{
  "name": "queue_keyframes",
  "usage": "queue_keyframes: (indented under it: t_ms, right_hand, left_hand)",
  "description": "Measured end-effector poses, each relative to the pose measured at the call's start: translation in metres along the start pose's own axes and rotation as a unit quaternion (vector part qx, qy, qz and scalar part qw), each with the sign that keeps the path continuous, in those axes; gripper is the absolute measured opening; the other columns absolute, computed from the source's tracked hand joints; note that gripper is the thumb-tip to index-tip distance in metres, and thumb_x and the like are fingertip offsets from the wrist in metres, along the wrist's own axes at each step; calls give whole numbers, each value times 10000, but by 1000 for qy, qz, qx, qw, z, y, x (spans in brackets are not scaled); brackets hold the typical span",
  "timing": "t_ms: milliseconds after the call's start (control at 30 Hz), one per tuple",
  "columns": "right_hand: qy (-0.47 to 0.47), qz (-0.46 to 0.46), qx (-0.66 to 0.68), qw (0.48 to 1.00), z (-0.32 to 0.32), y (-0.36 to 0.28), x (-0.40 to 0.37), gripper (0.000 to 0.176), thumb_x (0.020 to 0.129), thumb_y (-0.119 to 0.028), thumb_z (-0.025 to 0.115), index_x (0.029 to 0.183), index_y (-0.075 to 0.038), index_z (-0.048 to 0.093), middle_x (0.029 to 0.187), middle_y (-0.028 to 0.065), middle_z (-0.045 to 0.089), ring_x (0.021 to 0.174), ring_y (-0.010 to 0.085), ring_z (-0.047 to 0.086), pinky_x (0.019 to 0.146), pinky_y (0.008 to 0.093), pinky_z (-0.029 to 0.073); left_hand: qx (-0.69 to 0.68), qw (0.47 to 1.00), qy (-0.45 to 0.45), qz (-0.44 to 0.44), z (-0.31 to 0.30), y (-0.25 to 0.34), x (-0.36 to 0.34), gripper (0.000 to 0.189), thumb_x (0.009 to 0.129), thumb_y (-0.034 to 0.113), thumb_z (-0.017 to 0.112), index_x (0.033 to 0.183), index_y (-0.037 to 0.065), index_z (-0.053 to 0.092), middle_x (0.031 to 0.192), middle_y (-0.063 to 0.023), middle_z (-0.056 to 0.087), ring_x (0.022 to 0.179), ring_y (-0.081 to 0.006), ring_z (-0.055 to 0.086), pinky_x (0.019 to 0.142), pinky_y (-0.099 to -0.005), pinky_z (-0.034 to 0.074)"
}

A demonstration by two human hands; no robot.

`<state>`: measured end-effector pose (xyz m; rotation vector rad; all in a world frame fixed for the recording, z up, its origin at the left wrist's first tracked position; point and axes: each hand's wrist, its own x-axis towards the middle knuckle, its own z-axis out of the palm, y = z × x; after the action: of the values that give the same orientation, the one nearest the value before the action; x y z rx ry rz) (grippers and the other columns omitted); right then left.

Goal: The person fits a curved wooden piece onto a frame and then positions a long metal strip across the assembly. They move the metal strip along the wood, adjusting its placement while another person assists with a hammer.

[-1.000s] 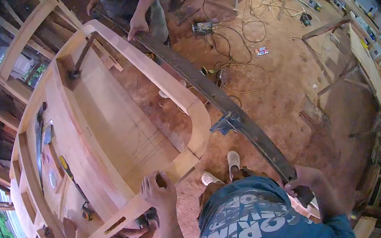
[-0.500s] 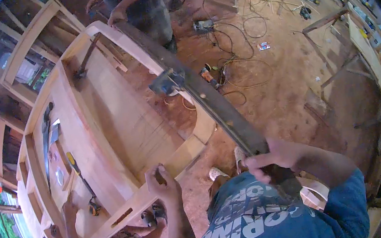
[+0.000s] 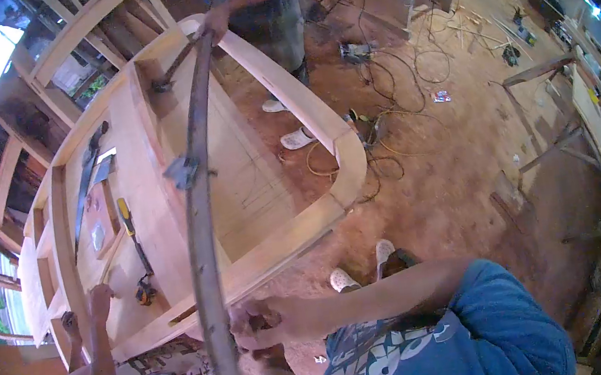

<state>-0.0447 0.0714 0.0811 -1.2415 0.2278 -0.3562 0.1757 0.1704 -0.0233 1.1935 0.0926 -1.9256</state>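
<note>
Long bar point(image 3: 201, 200) swung left since earlier frame, now crossing over wooden frame point(image 3: 285, 245). Right hand point(image 3: 267, 322) curled, just beside bar's near end; cannot tell if gripping. Left hand point(image 3: 265, 354) mostly hidden below; cannot tell its state. Other person's hand point(image 3: 217, 24) at far end. Bar looks heavy, hard, stiff; best held at both ends, away from blue block point(image 3: 182, 173).

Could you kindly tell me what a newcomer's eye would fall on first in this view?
Probably the long dark bar, running from near the bottom edge up across the big curved wooden frame, with the wearer's right hand at its near part and a co-worker's hand at its far end. Next might come the bright yellow handle, lying inside the frame, left of the bar.
</note>
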Motion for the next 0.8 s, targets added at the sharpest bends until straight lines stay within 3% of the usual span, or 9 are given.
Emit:
queue_keyframes:
  t_ms: [100, 200, 267, 333, 433, 533, 633, 700, 800]
  right_hand:
    - [-68, 58, -49, 995, -7, 40, -5, 401, 941, -378, 626, 1195, -76, 553, 1123, 73, 628, 1104, 159, 571, 944, 309, 454]
    - [-108, 138, -76, 982, -41, 46, -48, 458, 928, -402, 629, 1212, -51, 550, 1141, 99, 638, 1043, 192, 621, 902, 336, 489]
    - [-58, 149, -203, 966, -76, 87, -79, 536, 896, -447, 646, 1222, -33, 549, 1151, 131, 651, 1019, 232, 645, 880, 354, 504]
    - [11, 250, -280, 927, -109, 105, -115, 590, 866, -485, 659, 1220, -25, 558, 1132, 164, 664, 1023, 269, 648, 877, 366, 504]
    - [68, 296, -403, 863, -177, 167, -189, 532, 855, -482, 653, 1117, -20, 626, 1058, 196, 680, 974, 326, 651, 843, 406, 505]
    - [152, 393, -412, 808, -251, 287, -297, 520, 825, -506, 668, 991, -13, 686, 978, 205, 696, 871, 334, 651, 777, 441, 507]
    - [251, 554, -266, 748, -290, 335, -387, 537, 809, -535, 667, 976, -25, 701, 920, 172, 702, 837, 254, 651, 737, 418, 517]
    - [363, 543, -267, 709, -292, 371, -445, 477, 809, -499, 681, 966, -49, 709, 858, 136, 693, 822, 209, 647, 716, 391, 519]
    - [381, 542, -166, 730, -279, 362, -486, 398, 783, -413, 743, 966, -62, 700, 885, 139, 683, 848, 211, 634, 736, 386, 511]
  left_hand:
    - [65, 956, 42, 282, 58, -62, -6, 254, 951, 242, 552, 1016, 5, 615, 860, -101, 640, 745, -187, 647, 653, -326, 550]
    - [282, 789, 101, 537, 46, -106, 30, 208, 935, 198, 582, 986, 0, 621, 818, -100, 652, 711, -181, 644, 632, -320, 533]
    - [327, 782, 148, 510, 27, -132, 65, 186, 930, 176, 581, 968, 0, 627, 777, -91, 652, 688, -174, 637, 621, -313, 521]
    - [219, 908, 191, 301, 16, -154, 92, 178, 933, 162, 561, 954, 4, 637, 731, -73, 642, 672, -163, 627, 621, -303, 510]
    - [327, 892, 195, 242, -61, -214, 159, 222, 920, 199, 551, 827, 27, 656, 672, -81, 643, 613, -179, 615, 613, -323, 509]
    - [739, 569, 72, 353, -108, -240, 193, 253, 843, 282, 610, 695, 78, 634, 643, -95, 645, 588, -229, 622, 576, -363, 503]
    - [837, 442, 81, 313, -131, -275, 197, 284, 787, 348, 622, 646, 102, 600, 680, -119, 657, 586, -292, 623, 545, -403, 492]
    - [639, 743, 146, 135, -145, -290, 189, 255, 773, 321, 635, 667, 92, 599, 654, -104, 648, 608, -264, 647, 530, -392, 499]
    - [500, 842, 198, 43, -132, -269, 191, 237, 816, 270, 638, 696, 66, 614, 639, -97, 645, 582, -203, 646, 497, -342, 496]
